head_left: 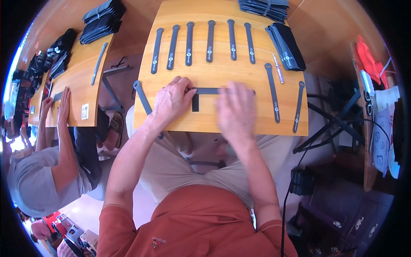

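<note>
A dark strap (pixel 207 91) lies crosswise on the wooden table in front of me. My left hand (pixel 173 100) is closed at its left end, thumb and fingertips pinching it against the tabletop. A short black piece (pixel 195 103) points toward me from beside the left thumb; whether it is joined to the strap I cannot tell. Over the strap's right part lies my right hand (pixel 236 109), smeared by motion, its fingers stretched forward and flat. The strap's tip shows just past those fingers. Another grey strap (pixel 142 97) slants partly under my left wrist.
Several grey straps (pixel 210 40) with looped ends line the table's far side; two more (pixel 272 92) lie at right, near a slim pen-like tool (pixel 278 68). Strap bundles (pixel 286 47) sit at the far right. Leftward, a co-worker (pixel 47 175) works at another table (pixel 81 64).
</note>
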`<state>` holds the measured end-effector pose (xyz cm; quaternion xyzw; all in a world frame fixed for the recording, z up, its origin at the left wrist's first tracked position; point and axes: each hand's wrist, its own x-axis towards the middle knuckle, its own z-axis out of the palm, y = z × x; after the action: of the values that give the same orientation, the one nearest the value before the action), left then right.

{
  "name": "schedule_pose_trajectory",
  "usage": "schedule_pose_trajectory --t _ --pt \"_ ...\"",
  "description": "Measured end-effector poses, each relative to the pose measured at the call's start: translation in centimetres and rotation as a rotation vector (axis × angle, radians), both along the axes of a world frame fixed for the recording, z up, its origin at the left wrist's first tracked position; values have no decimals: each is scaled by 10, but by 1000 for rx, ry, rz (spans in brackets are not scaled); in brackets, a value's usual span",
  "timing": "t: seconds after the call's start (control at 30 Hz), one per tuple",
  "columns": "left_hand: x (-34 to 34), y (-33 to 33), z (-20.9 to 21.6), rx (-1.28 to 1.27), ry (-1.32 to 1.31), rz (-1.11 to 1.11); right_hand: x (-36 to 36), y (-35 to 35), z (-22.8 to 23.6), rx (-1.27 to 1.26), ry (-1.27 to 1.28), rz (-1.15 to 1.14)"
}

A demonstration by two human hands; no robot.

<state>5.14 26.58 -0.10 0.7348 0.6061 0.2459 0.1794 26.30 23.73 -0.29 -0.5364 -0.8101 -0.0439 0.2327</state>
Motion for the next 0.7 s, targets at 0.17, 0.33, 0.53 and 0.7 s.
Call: schedule_pose_trajectory --t 0.17,0.33,0.53,0.7 --pt "2 2 0 -6 9 2 -16 -4 -20 -280 13 172" --pt "4 -1 -2 39 -1 -5 47 -2 -22 -256 -44 -26" --pt "-6 -9 -5 29 37 8 47 -1 -23 -244 3 -17" --pt "-35 -20 13 93 -215 23 36 -23 2 23 120 84"
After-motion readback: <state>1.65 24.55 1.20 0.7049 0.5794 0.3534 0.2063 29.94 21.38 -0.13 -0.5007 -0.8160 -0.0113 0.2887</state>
